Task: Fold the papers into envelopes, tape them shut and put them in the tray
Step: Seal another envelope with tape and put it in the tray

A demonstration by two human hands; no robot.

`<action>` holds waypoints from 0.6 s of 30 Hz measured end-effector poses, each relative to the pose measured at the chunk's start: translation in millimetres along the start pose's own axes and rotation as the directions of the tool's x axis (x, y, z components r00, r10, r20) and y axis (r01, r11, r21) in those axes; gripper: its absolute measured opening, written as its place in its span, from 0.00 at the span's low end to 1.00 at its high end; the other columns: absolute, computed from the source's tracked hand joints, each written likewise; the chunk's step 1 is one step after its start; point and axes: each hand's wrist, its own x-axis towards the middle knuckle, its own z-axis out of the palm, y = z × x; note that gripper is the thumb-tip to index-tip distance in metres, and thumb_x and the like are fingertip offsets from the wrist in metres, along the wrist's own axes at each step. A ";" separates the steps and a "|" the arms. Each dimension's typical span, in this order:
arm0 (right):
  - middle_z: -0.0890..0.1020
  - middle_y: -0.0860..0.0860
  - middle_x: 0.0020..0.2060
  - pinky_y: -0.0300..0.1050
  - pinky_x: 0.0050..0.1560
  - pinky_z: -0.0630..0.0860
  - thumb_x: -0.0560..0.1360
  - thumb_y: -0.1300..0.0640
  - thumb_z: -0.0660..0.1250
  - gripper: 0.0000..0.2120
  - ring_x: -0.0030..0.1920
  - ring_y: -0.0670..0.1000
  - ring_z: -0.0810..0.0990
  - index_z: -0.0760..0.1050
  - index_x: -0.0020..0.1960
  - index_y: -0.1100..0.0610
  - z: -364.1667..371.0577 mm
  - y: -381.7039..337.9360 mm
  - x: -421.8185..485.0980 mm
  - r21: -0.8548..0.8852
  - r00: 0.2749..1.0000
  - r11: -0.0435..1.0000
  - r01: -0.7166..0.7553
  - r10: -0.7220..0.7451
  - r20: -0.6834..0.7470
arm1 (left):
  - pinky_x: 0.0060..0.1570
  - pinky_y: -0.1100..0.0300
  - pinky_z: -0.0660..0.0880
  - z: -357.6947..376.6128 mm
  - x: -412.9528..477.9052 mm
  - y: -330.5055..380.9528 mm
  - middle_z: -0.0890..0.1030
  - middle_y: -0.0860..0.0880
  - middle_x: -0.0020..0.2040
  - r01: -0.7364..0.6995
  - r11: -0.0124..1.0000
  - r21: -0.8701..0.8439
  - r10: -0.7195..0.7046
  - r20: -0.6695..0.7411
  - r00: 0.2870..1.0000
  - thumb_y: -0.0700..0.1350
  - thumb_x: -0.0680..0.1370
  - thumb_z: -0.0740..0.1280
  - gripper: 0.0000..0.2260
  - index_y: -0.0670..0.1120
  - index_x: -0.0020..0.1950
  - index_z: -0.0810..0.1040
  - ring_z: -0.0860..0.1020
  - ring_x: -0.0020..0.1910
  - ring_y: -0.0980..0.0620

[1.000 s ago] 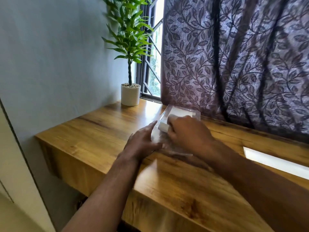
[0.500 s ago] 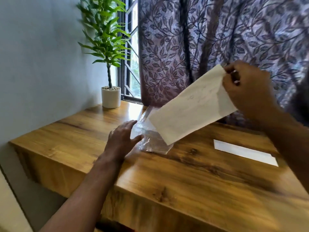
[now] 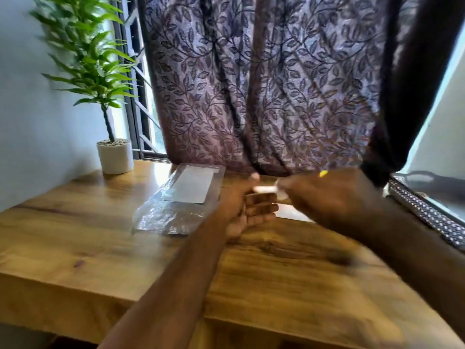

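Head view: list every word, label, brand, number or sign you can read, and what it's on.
None can be read.
Clear plastic packet: no print shows; the white sheet inside looks blank.
White pot: plain.
Paper between the left hand and right hand: blurred, nothing legible.

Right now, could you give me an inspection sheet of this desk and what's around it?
Surface: wooden table, grain showing.
Job's things: white paper between the hands; clear plastic sleeve holding sheets, lying flat; another sheet on the table under the hands; tray not seen.
Clutter: potted plant at the far left corner.
Grippers: left hand grips the white paper; right hand meets it, blurred, grip unclear.
Cables: nothing seen.
Surroundings: patterned curtain, barred window, grey wall.
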 end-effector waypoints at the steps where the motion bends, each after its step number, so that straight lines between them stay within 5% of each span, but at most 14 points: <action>1: 0.85 0.52 0.38 0.52 0.26 0.78 0.79 0.46 0.55 0.15 0.30 0.58 0.82 0.77 0.58 0.48 -0.5 -5.7 -9.4 0.022 0.995 0.998 0.063 -0.065 0.081 | 0.49 0.48 0.83 6.3 6.9 -2.9 0.81 0.35 0.60 -0.018 0.998 0.059 0.018 -0.004 1.000 0.46 0.81 0.65 0.14 0.39 0.63 0.77 0.85 0.45 0.45; 3: 0.87 0.46 0.46 0.49 0.32 0.81 0.81 0.38 0.49 0.21 0.35 0.53 0.84 0.77 0.59 0.44 0.5 -10.5 -24.2 0.138 0.976 0.990 0.032 -0.061 0.211 | 0.53 0.45 0.82 10.4 19.1 -10.1 0.82 0.38 0.61 -0.037 0.958 0.286 0.045 -0.022 0.999 0.36 0.79 0.67 0.13 0.39 0.63 0.78 0.84 0.49 0.43; 5: 0.85 0.40 0.52 0.46 0.43 0.81 0.78 0.32 0.47 0.25 0.44 0.44 0.83 0.77 0.60 0.41 2.1 -3.3 -31.3 0.309 0.939 0.926 -0.215 0.109 0.326 | 0.55 0.45 0.81 7.7 23.1 -14.1 0.85 0.44 0.57 -0.051 0.892 0.449 0.073 -0.032 0.997 0.35 0.78 0.69 0.14 0.42 0.64 0.79 0.84 0.53 0.43; 7: 0.85 0.42 0.49 0.48 0.45 0.81 0.78 0.38 0.55 0.20 0.44 0.44 0.83 0.81 0.56 0.46 14.7 15.2 -40.2 0.442 0.928 0.818 -0.369 0.345 0.138 | 0.53 0.47 0.82 2.5 25.1 -14.3 0.86 0.48 0.54 -0.066 0.810 0.582 0.082 -0.002 0.997 0.40 0.78 0.70 0.13 0.47 0.62 0.80 0.85 0.52 0.45; 9: 0.86 0.47 0.50 0.50 0.48 0.81 0.77 0.43 0.66 0.16 0.48 0.50 0.84 0.81 0.56 0.53 37.9 39.4 -47.5 0.459 0.813 0.724 -0.514 0.583 -0.008 | 0.57 0.43 0.80 0.1 26.5 -12.2 0.85 0.49 0.55 -0.067 0.687 0.724 0.064 0.032 0.997 0.47 0.75 0.72 0.15 0.50 0.61 0.81 0.84 0.53 0.45; 12: 0.79 0.51 0.63 0.53 0.59 0.76 0.72 0.44 0.74 0.29 0.60 0.54 0.79 0.73 0.69 0.53 76.3 64.8 -55.3 0.393 0.668 0.551 -0.736 0.685 0.291 | 0.63 0.44 0.76 10.7 26.7 -2.3 0.82 0.50 0.60 -0.051 0.457 0.888 0.000 0.057 0.998 0.51 0.77 0.70 0.17 0.52 0.66 0.77 0.80 0.58 0.46; 15: 0.80 0.48 0.52 0.45 0.46 0.76 0.72 0.45 0.75 0.26 0.46 0.47 0.78 0.74 0.65 0.54 104.5 76.2 -66.8 0.381 0.565 0.425 -0.821 0.698 0.440 | 0.63 0.50 0.75 21.4 32.2 7.0 0.81 0.53 0.61 -0.115 0.289 0.950 -0.066 0.140 0.988 0.48 0.80 0.68 0.15 0.54 0.67 0.76 0.79 0.58 0.51; 18: 0.84 0.49 0.44 0.53 0.47 0.81 0.76 0.58 0.71 0.13 0.44 0.52 0.82 0.81 0.60 0.57 122.0 87.2 -85.2 0.409 0.532 0.368 -0.835 0.728 0.431 | 0.51 0.67 0.76 29.9 40.6 13.0 0.81 0.63 0.51 -0.170 0.248 0.954 -0.122 0.205 0.971 0.38 0.79 0.68 0.16 0.58 0.59 0.78 0.80 0.50 0.64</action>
